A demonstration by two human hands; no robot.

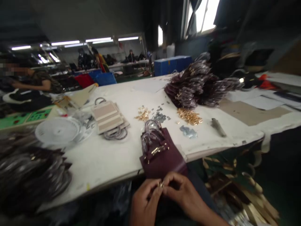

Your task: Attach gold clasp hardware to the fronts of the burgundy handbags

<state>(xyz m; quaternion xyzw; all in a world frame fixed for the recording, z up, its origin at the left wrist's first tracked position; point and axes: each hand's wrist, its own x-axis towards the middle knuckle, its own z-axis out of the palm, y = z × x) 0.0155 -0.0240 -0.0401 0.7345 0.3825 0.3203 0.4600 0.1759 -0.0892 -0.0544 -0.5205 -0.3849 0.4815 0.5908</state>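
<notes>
Close to my lap, my left hand (pixel 148 197) and my right hand (pixel 176 190) meet fingertip to fingertip. Both pinch a small gold metal fitting (pixel 161 184), whose exact kind is too small to make out. Just beyond them a dark burgundy handbag panel (pixel 156 164) lies over the table's front edge. It carries gold hardware (pixel 160 148), and plastic-wrapped handles (pixel 150 133) lie at its far end. Past the bag are loose gold pieces (pixel 142 113), a heap of gold fittings (pixel 189 116), dark metal pieces (pixel 160 116) and flat grey metal plates (pixel 188 131).
On the white table (pixel 103 163), burgundy bag parts (pixel 195 84) are piled at the back right, with more (pixel 33 175) at the left. Stacked beige panels (pixel 108 116), a white plastic reel (pixel 57 130) and a grey stick-like object (pixel 218 127) lie around. Another person (pixel 35 78) sits far left.
</notes>
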